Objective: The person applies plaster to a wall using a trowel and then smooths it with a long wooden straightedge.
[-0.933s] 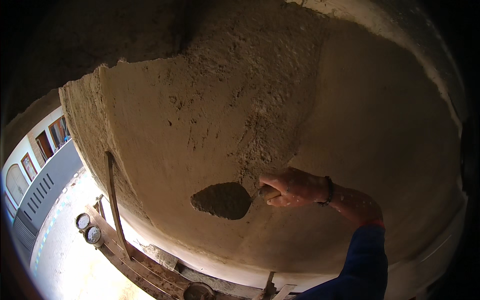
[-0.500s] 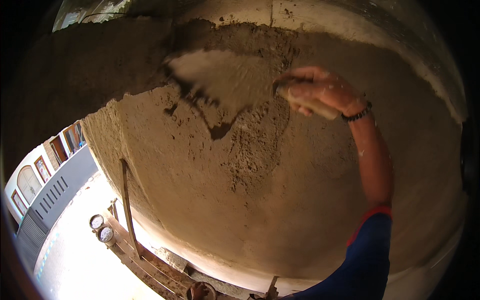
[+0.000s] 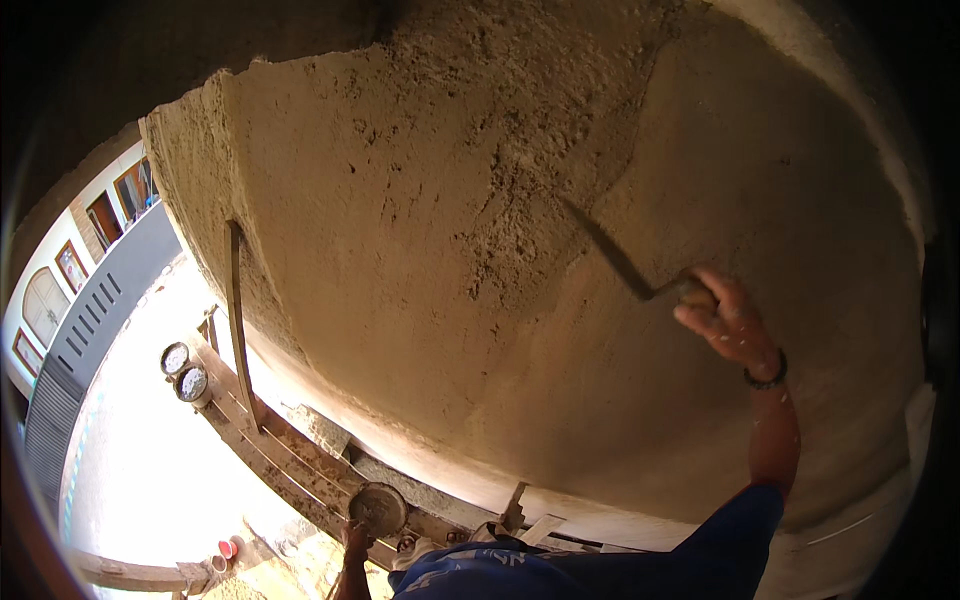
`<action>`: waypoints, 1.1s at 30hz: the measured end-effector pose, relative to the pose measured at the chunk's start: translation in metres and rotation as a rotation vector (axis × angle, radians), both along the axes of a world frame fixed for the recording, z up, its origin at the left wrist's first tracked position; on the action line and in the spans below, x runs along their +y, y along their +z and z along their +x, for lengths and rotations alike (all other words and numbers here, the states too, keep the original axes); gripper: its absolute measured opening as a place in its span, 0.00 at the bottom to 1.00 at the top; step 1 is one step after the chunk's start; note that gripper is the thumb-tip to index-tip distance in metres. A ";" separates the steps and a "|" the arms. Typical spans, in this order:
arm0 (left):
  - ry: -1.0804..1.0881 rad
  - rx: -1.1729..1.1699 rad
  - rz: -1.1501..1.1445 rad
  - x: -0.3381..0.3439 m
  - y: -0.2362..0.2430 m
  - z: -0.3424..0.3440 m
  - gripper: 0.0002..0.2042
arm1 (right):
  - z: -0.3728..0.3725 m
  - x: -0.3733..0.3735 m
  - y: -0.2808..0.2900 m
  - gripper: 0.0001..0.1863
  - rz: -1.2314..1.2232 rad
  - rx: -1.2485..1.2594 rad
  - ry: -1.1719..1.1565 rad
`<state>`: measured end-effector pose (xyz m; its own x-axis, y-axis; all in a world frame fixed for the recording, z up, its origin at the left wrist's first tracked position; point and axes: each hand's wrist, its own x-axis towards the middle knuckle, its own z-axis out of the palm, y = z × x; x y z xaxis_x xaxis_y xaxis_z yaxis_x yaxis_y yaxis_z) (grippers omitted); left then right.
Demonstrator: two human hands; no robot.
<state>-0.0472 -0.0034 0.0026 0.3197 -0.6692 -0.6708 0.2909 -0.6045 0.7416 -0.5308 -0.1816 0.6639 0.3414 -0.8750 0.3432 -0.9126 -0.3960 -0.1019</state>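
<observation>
right hand [image 3: 728,318] has fingers curled round handle of trowel [image 3: 608,248], blade edge-on near rough mortar patch [image 3: 540,180]. left hand [image 3: 357,538] by bucket [image 3: 402,515], grip can't tell. careless wrist tilt could gouge smooth plaster [image 3: 740,180]; knock could tip bucket off planks [image 3: 290,480] imo.

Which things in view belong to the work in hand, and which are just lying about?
In the work:
trowel, held in the right hand
rough-patched wall
round bucket, by the left hand

Apparently just lying about:
two pails with pale contents
small red object
</observation>
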 end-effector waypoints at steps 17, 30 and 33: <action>0.101 0.132 0.074 0.053 -0.003 -0.043 0.23 | 0.130 -0.006 -0.472 0.21 1.128 -0.119 0.278; 0.115 0.447 0.185 0.096 -0.132 -0.211 0.24 | 0.319 0.006 -0.879 0.14 1.173 0.476 0.333; 0.160 0.379 0.122 0.079 -0.126 -0.192 0.24 | 0.340 0.001 -0.955 0.13 1.138 0.537 0.355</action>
